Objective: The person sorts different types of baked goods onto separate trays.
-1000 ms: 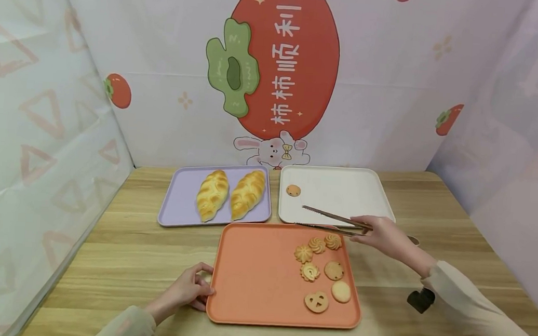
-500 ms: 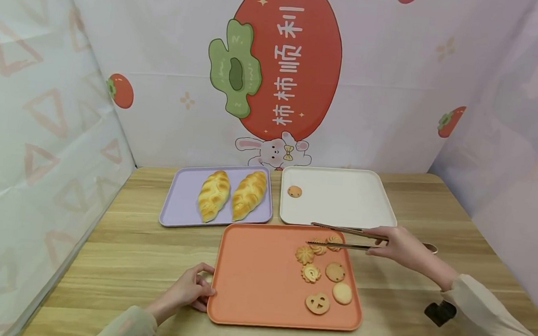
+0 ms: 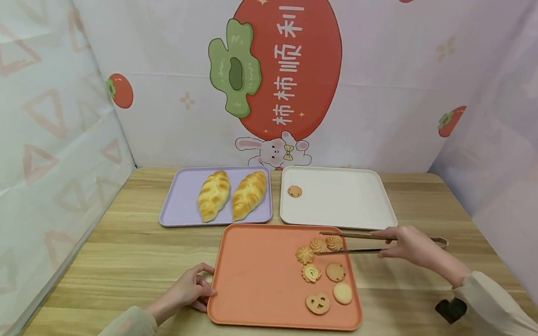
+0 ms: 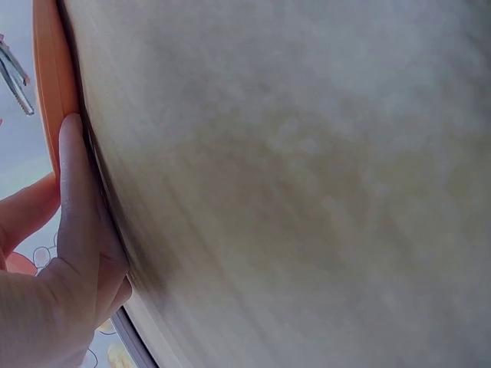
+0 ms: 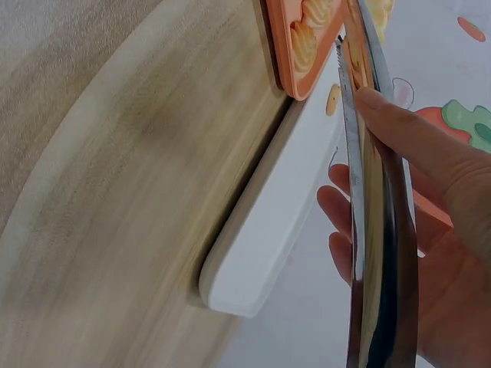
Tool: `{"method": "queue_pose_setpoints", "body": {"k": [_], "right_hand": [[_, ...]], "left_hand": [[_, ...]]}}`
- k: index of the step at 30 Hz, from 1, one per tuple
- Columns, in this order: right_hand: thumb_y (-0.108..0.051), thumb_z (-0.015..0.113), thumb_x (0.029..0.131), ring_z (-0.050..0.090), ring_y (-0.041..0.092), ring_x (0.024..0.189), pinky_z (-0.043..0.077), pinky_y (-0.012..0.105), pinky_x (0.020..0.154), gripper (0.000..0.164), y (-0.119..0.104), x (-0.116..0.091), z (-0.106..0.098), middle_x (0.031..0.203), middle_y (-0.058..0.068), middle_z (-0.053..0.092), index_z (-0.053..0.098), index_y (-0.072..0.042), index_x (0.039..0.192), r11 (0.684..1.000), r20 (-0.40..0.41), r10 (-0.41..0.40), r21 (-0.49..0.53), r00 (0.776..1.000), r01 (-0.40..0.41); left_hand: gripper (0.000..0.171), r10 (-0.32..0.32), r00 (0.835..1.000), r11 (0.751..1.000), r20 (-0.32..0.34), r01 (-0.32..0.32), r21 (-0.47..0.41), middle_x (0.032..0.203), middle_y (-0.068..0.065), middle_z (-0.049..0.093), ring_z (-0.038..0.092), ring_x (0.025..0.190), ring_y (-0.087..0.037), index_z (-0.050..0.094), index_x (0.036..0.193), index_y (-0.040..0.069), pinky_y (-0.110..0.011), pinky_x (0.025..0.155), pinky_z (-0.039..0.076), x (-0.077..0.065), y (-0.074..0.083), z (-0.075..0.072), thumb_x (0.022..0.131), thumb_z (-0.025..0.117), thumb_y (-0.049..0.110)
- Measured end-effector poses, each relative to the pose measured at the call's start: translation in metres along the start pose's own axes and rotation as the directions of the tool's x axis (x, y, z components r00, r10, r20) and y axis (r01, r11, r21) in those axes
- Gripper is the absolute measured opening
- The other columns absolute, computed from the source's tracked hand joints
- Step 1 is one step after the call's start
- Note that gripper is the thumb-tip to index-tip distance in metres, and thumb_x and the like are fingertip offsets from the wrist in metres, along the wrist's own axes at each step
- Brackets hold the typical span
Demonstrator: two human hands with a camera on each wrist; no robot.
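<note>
My right hand (image 3: 411, 246) holds metal tongs (image 3: 361, 251) by their middle, their arms spread apart. The tips reach over the back right of the orange tray (image 3: 256, 276), one on each side of two swirled cookies (image 3: 318, 245); whether they touch these is unclear. My left hand (image 3: 187, 289) grips the left rim of that tray, thumb and finger against its edge. In the left wrist view the fingers lie along the tray's orange side (image 4: 57, 84). Nearer on the tray lie a heart-shaped cookie (image 3: 318, 303), a plain round cookie (image 3: 342, 293) and a few others.
Behind stand a white tray (image 3: 342, 199) with one small round cookie (image 3: 294, 191) and a lilac tray (image 3: 179, 203) with two bread loaves (image 3: 214, 195). The orange tray lies close against the white one. Printed cloth (image 3: 375, 118) walls the wooden table (image 3: 141, 247).
My right hand has moved right and nearer, bringing the tongs from the white tray's front edge to the swirled cookies on the orange tray. The left hand stays at the tray rim.
</note>
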State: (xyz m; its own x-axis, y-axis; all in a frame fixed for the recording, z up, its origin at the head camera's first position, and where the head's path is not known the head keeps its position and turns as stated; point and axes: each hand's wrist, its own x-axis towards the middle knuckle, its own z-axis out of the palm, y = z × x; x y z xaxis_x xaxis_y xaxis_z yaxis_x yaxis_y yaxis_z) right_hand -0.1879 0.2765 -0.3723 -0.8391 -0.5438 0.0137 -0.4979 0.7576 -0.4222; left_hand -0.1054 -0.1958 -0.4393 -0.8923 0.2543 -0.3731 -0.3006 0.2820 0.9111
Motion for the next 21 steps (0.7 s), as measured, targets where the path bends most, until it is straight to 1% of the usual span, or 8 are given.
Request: {"method": "queue_pose_setpoints", "body": {"k": [1,8,14,21], "right_hand": [[-0.019,0.071,0.071,0.061,0.029,0.087,0.051,0.033,0.065,0.043,0.001,0.001,-0.001,0.104,0.019,0.062,0.061,0.002,0.107,1.0,0.005,-0.003,-0.004,1.0,0.003],[-0.018,0.071,0.071,0.06,0.028,0.083,0.051,0.029,0.063,0.045,0.004,0.008,-0.001,0.105,0.019,0.061,0.06,0.003,0.109,1.0,0.036,-0.022,-0.021,0.999,0.022],[-0.017,0.071,0.071,0.059,0.029,0.085,0.05,0.028,0.063,0.046,0.007,0.015,-0.001,0.106,0.019,0.06,0.059,0.002,0.111,1.0,0.075,-0.015,0.001,0.997,0.015],[-0.016,0.072,0.07,0.059,0.029,0.083,0.05,0.028,0.063,0.045,0.01,0.022,0.0,0.104,0.018,0.061,0.06,0.002,0.11,0.999,0.088,-0.035,-0.006,0.995,0.036]], "left_hand": [[0.045,0.001,1.0,1.0,0.0,-0.001,0.0,0.07,-0.008,0.053,0.058,0.053,-0.014,0.034,0.115,-0.011,-0.032,0.046,0.052,0.0,0.0,0.0,0.077,0.058,-0.008],[0.045,-0.019,1.0,1.0,-0.001,0.019,-0.002,0.071,-0.008,0.054,0.059,0.055,-0.014,0.035,0.116,-0.01,-0.031,0.046,0.052,0.0,0.0,0.0,0.077,0.058,-0.006],[0.045,-0.007,1.0,1.0,0.004,0.007,0.001,0.071,-0.009,0.054,0.059,0.054,-0.015,0.034,0.116,-0.011,-0.032,0.046,0.053,0.0,0.0,0.0,0.077,0.058,-0.006],[0.046,-0.009,1.0,1.0,0.001,0.009,-0.001,0.071,-0.009,0.054,0.059,0.054,-0.015,0.034,0.116,-0.011,-0.032,0.046,0.053,0.001,0.0,-0.001,0.077,0.057,-0.007]]}}
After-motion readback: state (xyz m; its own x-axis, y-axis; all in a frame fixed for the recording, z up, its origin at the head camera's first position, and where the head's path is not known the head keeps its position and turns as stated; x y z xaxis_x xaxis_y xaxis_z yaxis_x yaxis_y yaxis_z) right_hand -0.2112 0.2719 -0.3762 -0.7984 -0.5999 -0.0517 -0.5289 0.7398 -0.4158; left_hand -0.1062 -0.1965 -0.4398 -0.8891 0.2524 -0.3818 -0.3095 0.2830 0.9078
